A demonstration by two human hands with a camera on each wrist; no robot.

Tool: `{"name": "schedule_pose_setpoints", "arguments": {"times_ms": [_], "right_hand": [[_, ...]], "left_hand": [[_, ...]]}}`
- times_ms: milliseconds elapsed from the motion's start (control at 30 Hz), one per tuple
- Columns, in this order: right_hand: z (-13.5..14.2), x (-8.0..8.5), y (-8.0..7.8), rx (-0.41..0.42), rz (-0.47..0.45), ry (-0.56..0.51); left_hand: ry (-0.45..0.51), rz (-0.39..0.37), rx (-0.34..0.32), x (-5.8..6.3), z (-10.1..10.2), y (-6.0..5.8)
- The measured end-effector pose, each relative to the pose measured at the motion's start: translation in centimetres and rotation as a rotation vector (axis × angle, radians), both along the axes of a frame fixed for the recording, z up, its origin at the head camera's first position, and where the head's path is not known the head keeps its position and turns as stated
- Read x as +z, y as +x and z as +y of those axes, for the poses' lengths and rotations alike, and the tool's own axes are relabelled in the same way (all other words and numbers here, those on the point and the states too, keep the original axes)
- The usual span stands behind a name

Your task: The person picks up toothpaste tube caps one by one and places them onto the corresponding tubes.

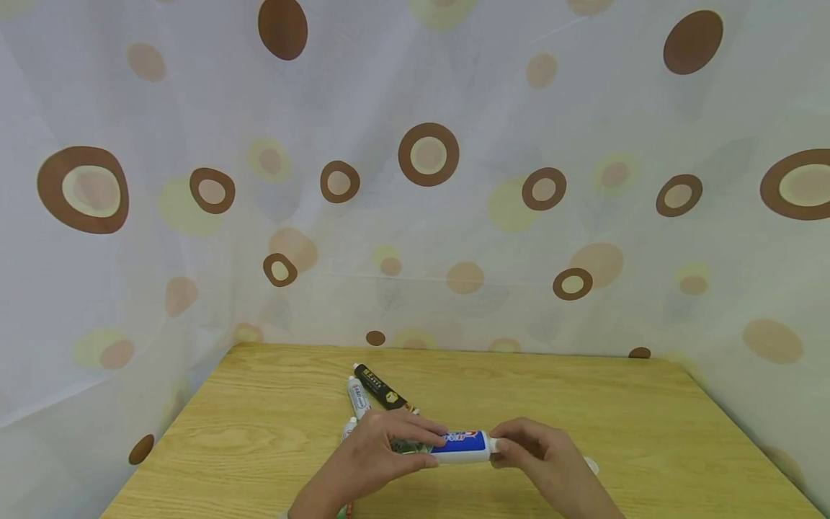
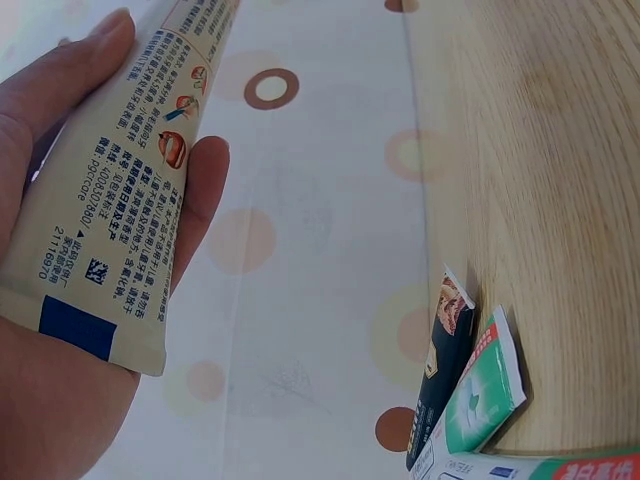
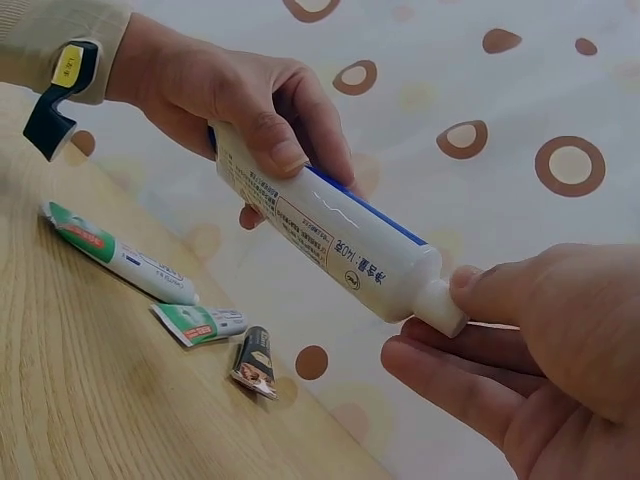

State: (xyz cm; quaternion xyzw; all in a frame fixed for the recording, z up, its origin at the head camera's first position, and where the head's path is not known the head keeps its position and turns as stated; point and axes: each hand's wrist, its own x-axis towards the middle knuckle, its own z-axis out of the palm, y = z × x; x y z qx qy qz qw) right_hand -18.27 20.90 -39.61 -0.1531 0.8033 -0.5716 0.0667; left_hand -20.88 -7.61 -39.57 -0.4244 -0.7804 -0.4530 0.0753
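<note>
A white and blue toothpaste tube (image 1: 462, 450) is held up level over the table, between both hands. My left hand (image 1: 382, 447) grips its body near the flat crimped end, thumb on one side and fingers on the other. In the left wrist view the printed back of the toothpaste tube (image 2: 125, 190) faces the camera. My right hand (image 1: 547, 461) pinches the white cap (image 3: 440, 308) between thumb and fingers. The cap sits at the neck of the tube.
On the wooden table (image 1: 259, 411), left of centre, lie a black toothpaste tube (image 1: 382, 388) and two white and green tubes, one longer (image 3: 125, 258) and one shorter (image 3: 200, 323). A small white object (image 1: 591, 465) lies beside my right hand. A dotted curtain (image 1: 454, 216) hangs behind.
</note>
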Motion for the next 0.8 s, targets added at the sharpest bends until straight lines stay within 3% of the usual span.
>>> {"name": "schedule_pose_setpoints", "arguments": {"times_ms": [300, 567, 800], "right_hand": [[-0.31, 0.17, 0.42, 0.067, 0.141, -0.038], [-0.61, 0.35, 0.44, -0.09, 0.087, 0.077], [-0.68, 0.46, 0.37, -0.148, 0.065, 0.089]], "left_hand": [[0.006, -0.008, 0.004, 0.14, -0.09, 0.12], [0.017, -0.02, -0.007, 0.22, -0.03, 0.16], [0.025, -0.013, -0.01, 0.08, -0.09, 0.03]]}}
